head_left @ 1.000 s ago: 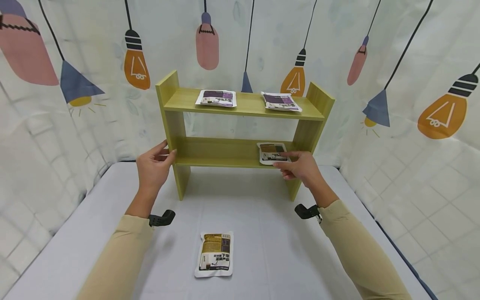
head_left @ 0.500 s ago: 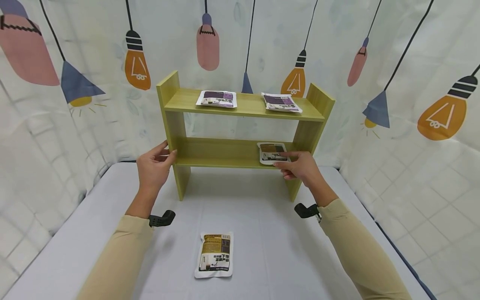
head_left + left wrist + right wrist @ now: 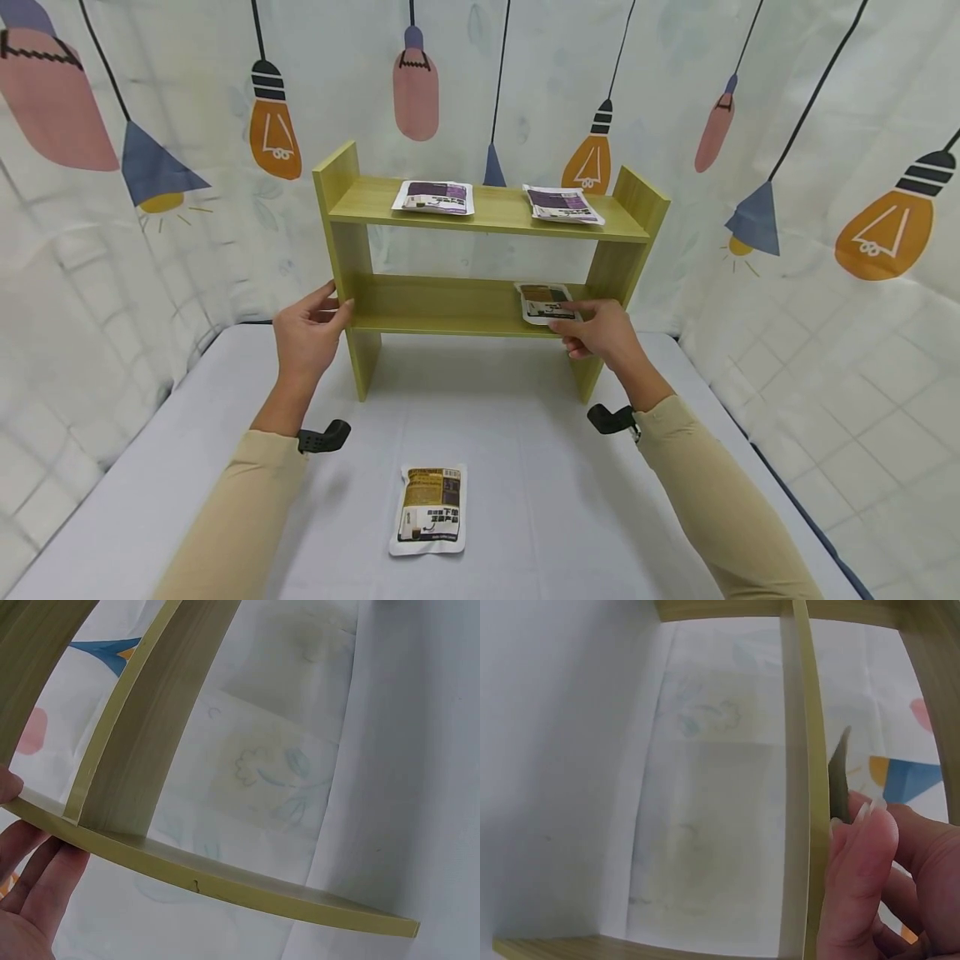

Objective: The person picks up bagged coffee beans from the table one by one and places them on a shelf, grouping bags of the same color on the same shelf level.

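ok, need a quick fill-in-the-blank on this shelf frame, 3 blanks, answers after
1. The top board of the shelf carries ____ packets.
2. The right hand touches the packet on the lower board at the board's ____ end.
3. The left hand rests on the shelf's ____ upright.
Missing words: two; right; left

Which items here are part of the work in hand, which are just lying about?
In hand:
right hand pinching the brown packet on the lower shelf
left hand on the wooden rack

Lying about:
two purple packets on top
brown packet on the table
lamp-print curtain
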`<state>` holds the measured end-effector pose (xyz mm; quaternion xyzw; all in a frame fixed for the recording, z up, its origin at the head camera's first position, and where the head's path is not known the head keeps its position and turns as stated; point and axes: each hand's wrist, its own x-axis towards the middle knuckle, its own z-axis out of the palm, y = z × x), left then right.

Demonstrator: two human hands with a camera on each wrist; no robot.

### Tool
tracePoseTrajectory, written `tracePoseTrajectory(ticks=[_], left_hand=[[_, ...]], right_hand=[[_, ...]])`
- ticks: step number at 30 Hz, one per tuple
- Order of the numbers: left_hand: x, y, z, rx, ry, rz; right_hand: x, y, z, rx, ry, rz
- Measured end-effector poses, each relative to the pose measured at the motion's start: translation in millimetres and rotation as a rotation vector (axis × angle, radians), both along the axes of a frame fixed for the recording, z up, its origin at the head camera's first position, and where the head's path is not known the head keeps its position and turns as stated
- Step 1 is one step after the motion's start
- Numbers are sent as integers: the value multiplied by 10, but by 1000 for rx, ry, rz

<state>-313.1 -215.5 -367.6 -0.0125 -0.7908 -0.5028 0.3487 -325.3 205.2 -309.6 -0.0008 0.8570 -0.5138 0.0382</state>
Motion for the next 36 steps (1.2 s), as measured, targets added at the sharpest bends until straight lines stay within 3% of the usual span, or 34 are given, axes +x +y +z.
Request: tracePoseTrajectory(ticks=[7,18,24,30,36], left_hand=[[-5,-4,-1,12,2,-12],[1,1,6,8,-4,-10],[3,-5,6,3,-12,-3],[10,-12,1,2,-15,5],[11,-2,10,-7,-5,3]], right_hand=[[16,-3,-36,-7,26,-20],[187,-51,-222,-50,209,-9],[283,-108,-367,-177,281,0],[420,-185,-561,-274,275,34],[571,-300,-796,-251,250,55]])
